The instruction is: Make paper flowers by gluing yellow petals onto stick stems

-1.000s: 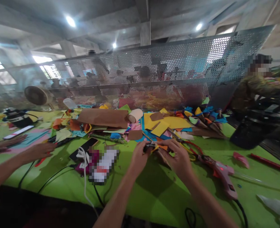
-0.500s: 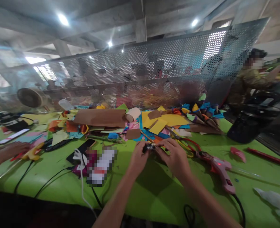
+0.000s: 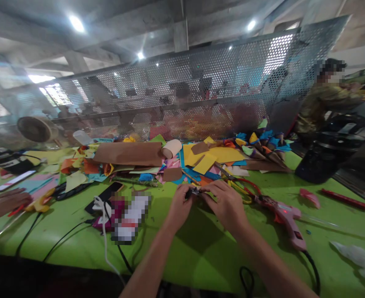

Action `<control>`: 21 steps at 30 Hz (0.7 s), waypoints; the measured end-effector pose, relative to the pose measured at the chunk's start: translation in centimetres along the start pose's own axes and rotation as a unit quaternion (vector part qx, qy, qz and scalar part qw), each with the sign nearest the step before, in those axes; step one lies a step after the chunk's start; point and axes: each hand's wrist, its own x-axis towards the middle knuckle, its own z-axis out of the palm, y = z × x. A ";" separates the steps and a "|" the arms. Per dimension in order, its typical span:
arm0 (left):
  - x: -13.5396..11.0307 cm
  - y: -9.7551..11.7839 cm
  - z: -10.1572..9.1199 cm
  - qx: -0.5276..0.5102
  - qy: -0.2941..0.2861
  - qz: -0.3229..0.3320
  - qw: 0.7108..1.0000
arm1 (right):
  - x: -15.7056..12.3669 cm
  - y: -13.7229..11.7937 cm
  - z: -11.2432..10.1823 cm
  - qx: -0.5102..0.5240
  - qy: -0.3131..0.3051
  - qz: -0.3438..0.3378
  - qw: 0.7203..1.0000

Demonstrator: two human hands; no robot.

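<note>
My left hand [image 3: 181, 205] and my right hand [image 3: 225, 203] meet above the green table [image 3: 201, 265], fingers closed on a small dark object with a shiny whitish part [image 3: 196, 191]. Its kind cannot be made out, since my fingers cover most of it. Just beyond my fingertips lie sheets of coloured paper, among them a yellow piece [image 3: 206, 164] and a brown piece [image 3: 172, 174]. To the right of my right hand are scissors with red and yellow handles [image 3: 247, 191] and a pink glue gun [image 3: 289, 219] with a lit red light.
Left of me lie a dark phone [image 3: 106, 197], a white cable [image 3: 105, 236] and a yellow glue gun [image 3: 42, 202]. A co-worker's hand [image 3: 7, 203] rests at the far left. A black lidded container [image 3: 328, 155] stands at right, before a perforated metal screen [image 3: 170, 103].
The view has shifted slightly. My hands keep nearly the same pose around the small object. At far left, the co-worker's hand has moved a little leftward.
</note>
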 end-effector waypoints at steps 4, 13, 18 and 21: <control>-0.1 0.2 0.1 -0.006 -0.006 -0.008 1.000 | 0.0 -0.3 0.0 -0.027 -0.003 0.003 1.000; -0.1 0.0 0.1 -0.020 -0.007 -0.031 0.999 | 0.2 0.3 0.1 0.136 0.005 0.107 0.985; -0.3 0.0 -0.1 -0.020 -0.014 -0.038 0.999 | 0.3 0.8 0.5 0.204 0.009 0.147 0.968; -0.3 0.2 -0.1 -0.028 -0.015 -0.037 0.999 | 0.3 0.8 0.5 0.203 0.011 0.144 0.969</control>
